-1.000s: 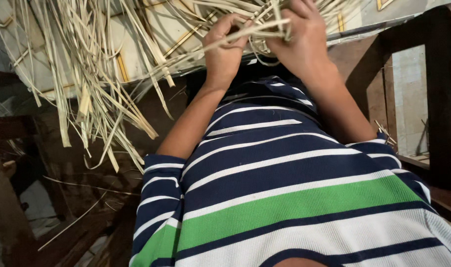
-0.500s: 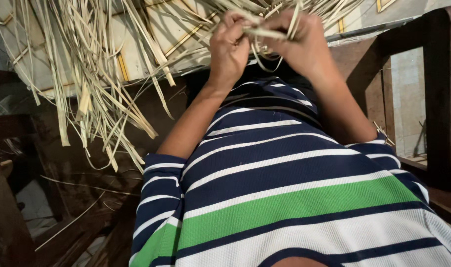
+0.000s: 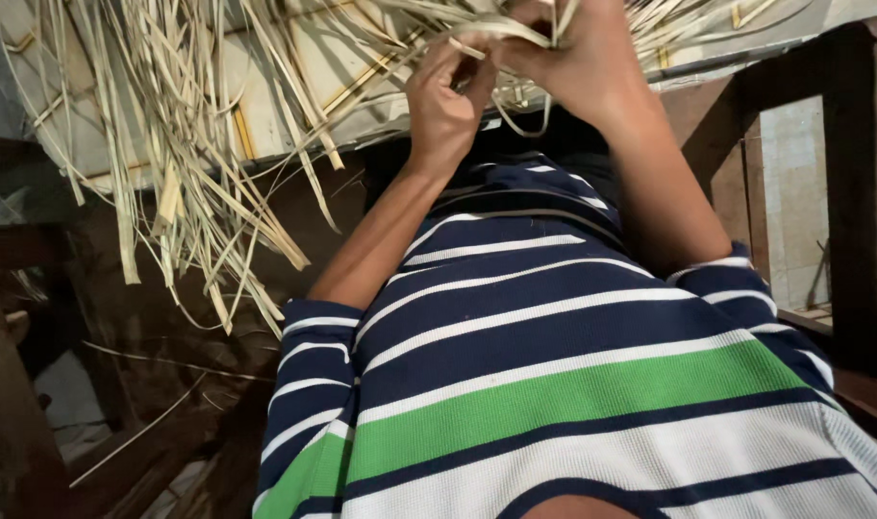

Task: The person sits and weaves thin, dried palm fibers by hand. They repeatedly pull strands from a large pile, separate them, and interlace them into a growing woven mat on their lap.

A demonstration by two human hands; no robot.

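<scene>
Strips everywhere, honestly. That big fan of pale dried leaf strips [image 3: 198,163] spills off the light-coloured board [image 3: 285,86] and hangs down over the dark wooden frame [image 3: 842,192] on both sides. Person in the navy, white and green striped shirt [image 3: 554,384] has both arms up at the woven end of the bundle.

Right hand [image 3: 583,67] is curled shut around a few strips near the top edge, thumb pressing them flat. Left hand [image 3: 448,106] sits just beside it, fingers pinched on one narrow strip [image 3: 491,29] that runs across to the right.

If you ask me, the trick at this point is tension: keep the held strips pulled snug with the right while the left guides the single one, so it lies flat and doesn't twist or crease. Dry leaf probably cracks if bent sharply, so gentle curves. Can't see the actual weave; the hands hide it.
</scene>
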